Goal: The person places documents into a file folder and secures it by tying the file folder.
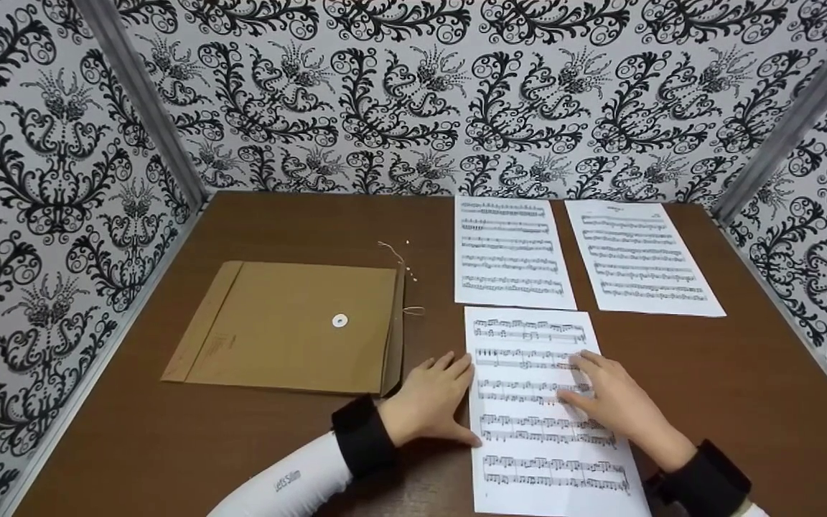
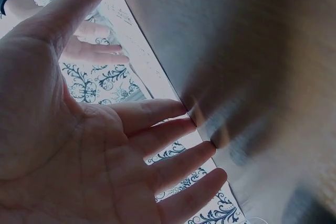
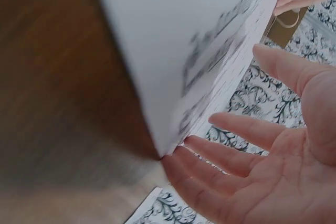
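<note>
Your left hand (image 1: pixel 432 399), spread and unclenched, is touching the left edge of the white rectangular paper music sheet (image 1: pixel 528 413); your right hand (image 1: pixel 616 396), likewise released, is overlapping its right side. The sheet is lying between them, long axis pointing away from you.

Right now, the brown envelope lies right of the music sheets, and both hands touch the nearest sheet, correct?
Not quite: the head view shows the brown envelope left of the music sheets. The left hand and right hand do touch the nearest sheet.
</note>
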`<state>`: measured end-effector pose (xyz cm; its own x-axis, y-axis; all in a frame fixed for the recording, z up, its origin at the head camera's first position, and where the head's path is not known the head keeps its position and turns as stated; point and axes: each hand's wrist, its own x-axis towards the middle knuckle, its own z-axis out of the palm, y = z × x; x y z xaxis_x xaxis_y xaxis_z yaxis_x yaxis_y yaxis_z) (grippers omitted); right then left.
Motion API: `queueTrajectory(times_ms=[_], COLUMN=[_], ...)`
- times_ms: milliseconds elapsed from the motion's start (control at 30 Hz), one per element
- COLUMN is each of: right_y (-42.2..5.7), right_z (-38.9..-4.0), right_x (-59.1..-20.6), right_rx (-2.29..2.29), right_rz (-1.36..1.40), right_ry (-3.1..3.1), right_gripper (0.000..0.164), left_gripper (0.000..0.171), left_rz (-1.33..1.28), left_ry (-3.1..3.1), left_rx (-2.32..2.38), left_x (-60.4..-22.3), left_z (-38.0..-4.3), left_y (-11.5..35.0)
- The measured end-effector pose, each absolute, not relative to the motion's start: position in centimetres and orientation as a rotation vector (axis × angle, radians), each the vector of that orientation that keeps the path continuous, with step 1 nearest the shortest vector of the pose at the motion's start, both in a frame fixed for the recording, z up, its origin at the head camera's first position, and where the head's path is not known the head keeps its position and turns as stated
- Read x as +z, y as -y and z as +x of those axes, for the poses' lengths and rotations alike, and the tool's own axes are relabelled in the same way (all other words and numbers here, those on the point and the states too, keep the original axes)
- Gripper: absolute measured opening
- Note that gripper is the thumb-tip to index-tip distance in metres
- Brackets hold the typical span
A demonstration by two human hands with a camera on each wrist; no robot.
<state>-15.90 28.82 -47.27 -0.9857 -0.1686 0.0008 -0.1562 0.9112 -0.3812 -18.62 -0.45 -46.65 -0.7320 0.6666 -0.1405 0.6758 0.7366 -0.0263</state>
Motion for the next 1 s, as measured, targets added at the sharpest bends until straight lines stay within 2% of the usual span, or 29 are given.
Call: queueTrajectory(times_ms=[267, 467, 733, 1000], right_y=[-30.6, -31.3, -31.3, -32.1], right_z=[-16.6, -17.0, -17.1, -17.4], right_x=[-47.1, -47.1, -47.0, -46.9], right_rx=[-0.721, -0.781, -0.756, -0.943], right_rz=[-0.196, -0.261, -0.182, -0.13], right_ry=[-3.056, -3.079, -3.029, -2.939], right_gripper=[0.061, 0.054, 0.072, 0.076], left_gripper=[0.109, 0.11, 0.11, 0.11], left_rz=[1.065, 1.069, 1.064, 1.068], left_ry=[-2.793, -2.794, -2.792, -2.795], left_rx=[-0.123, -0.118, -0.098, -0.075], left_x=[-46.3, -46.4, -46.4, -46.4], left_z=[-18.6, -18.6, -18.7, -18.6], left_y=[0.4, 0.4, 0.4, 0.4])
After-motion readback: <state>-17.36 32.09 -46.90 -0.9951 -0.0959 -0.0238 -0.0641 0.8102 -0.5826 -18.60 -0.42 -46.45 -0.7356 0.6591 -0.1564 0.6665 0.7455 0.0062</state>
